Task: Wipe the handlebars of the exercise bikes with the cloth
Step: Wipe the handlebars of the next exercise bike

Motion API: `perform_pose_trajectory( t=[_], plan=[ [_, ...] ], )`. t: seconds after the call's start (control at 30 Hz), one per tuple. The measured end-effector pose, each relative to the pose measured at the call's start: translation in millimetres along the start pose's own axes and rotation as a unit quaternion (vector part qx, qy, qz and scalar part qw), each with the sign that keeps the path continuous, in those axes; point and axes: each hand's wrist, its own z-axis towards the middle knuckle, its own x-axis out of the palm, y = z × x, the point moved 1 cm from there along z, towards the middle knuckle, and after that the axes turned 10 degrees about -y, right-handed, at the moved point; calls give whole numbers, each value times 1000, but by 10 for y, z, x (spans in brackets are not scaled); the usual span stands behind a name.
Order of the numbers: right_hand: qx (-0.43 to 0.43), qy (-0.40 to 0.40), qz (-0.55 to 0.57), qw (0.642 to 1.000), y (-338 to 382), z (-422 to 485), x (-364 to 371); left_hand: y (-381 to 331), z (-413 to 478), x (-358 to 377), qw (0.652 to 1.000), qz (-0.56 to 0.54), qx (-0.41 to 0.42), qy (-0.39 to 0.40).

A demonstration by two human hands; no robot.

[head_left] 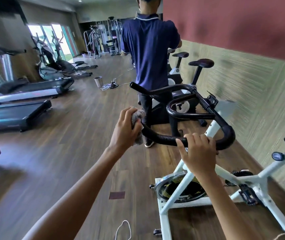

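1. Our left hand (123,126) curls round the grey cloth (138,116), pinching it onto the free end of the handlebar (162,138).
2. Our right hand (197,150) wraps the same bar, a little right of the cloth grip, fingers curled over the top.
3. The white bike frame (181,172) stands below our right grip; another person (148,49) stands beyond our left.

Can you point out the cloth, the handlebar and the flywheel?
cloth (138,116), head view, its grey bunched top.
handlebar (162,138), head view, the near black bar's middle.
flywheel (167,187), head view, its dark, yellow-marked face.
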Motion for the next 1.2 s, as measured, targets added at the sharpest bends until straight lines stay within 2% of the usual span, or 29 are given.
perform_pose_trajectory(
  t=[0.03, 0.1, 0.17, 0.2, 0.3, 0.37, 0.47, 0.63, 0.8, 0.97, 1.03, 1.1, 1.2],
  plan=[
    [-9, -4, 5, 1000, -22, -4, -4, 2, 26, -22, 1000, 12, 19, -3],
    [-26, -7, 13, 1000, -58, -12, -16, -15, -19, -22, 990, 64, 116, -43],
    [-31, -7, 16, 999, -70, -16, -28, -67, -120, 23, 963, 127, 225, -76],
    [-31, -7, 18, 999, -73, -11, -34, -94, -168, 73, 947, 172, 264, -67],
    [-28, -3, 26, 999, -77, -2, -41, -130, -293, 233, 891, 342, 297, 32],
    [-30, -3, 24, 999, -80, -15, -37, -134, -323, 241, 870, 382, 302, 80],
    [-41, -13, 21, 999, -97, -16, -33, -91, -152, 121, 840, 399, 361, 74],
    [-36, -18, 18, 999, -81, -34, -7, -67, -21, 7, 863, 403, 304, 29],
    [-31, -9, 19, 999, -84, -43, 3, -70, -175, 161, 832, 397, 383, 56],
    [-37, 2, 28, 999, -110, -42, -4, -154, 134, 125, 869, 392, 300, 35],
    [-34, -6, 27, 999, -107, -45, 1, -228, 117, 206, 868, 401, 289, 48],
    [-35, -14, 24, 999, -104, -49, 6, -212, 72, 227, 855, 400, 324, 57],
    [-39, -21, 26, 999, -105, -55, 7, -23, 50, 75, 834, 360, 417, 19]
  ],
)
